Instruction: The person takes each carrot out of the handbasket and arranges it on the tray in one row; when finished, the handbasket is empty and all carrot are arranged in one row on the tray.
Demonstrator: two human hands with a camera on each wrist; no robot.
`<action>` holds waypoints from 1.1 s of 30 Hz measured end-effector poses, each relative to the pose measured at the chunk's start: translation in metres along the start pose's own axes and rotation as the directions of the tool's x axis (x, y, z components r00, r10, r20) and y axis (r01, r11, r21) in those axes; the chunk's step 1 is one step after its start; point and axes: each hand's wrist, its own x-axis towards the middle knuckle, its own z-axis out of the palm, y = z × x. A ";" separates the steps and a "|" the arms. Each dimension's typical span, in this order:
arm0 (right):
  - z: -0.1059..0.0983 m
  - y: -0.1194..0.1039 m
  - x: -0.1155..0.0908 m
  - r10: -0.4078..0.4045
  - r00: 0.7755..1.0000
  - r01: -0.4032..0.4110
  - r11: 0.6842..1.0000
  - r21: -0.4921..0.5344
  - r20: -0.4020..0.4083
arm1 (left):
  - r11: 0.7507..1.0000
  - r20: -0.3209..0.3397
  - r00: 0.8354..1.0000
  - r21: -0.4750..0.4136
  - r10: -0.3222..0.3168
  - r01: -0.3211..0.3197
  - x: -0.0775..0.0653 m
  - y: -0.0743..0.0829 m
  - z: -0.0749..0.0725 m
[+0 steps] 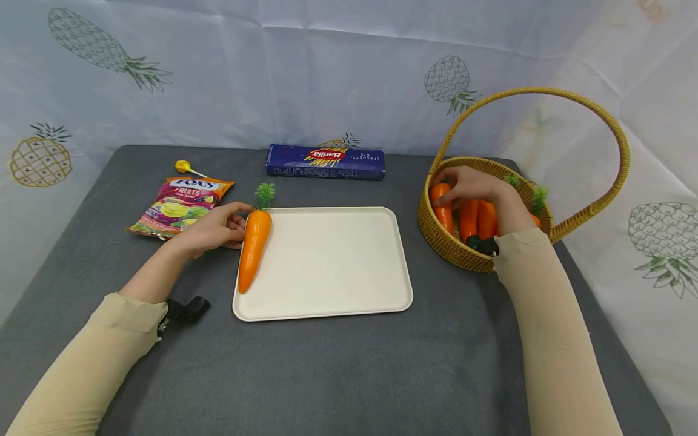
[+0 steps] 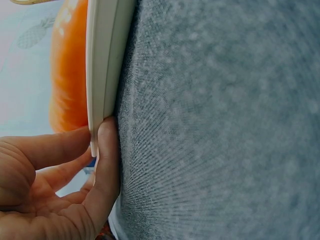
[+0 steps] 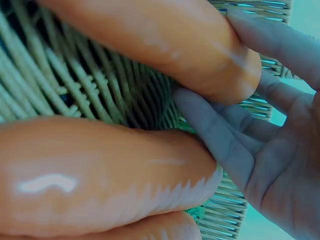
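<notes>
A cream rectangular tray lies on the grey table, with an orange toy carrot along its left side, leafy end away from me. My left hand pinches the tray's left rim; in the left wrist view the thumb is above the rim and a finger below it. Inside the wicker basket at right, my right hand grips the thick end of another carrot, thumb on one side and fingers on the other. Several more carrots lie beside it.
A blue spaghetti box lies behind the tray. Left of the tray are a candy bag and a yellow lollipop. The basket's tall handle arches up at right. A patterned cloth hangs behind the table.
</notes>
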 end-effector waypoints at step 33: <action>-0.012 -0.051 -0.055 -0.272 0.944 0.305 0.934 0.185 -0.187 | 1.000 -0.001 1.000 -0.002 0.002 -0.002 0.001 0.000 -0.001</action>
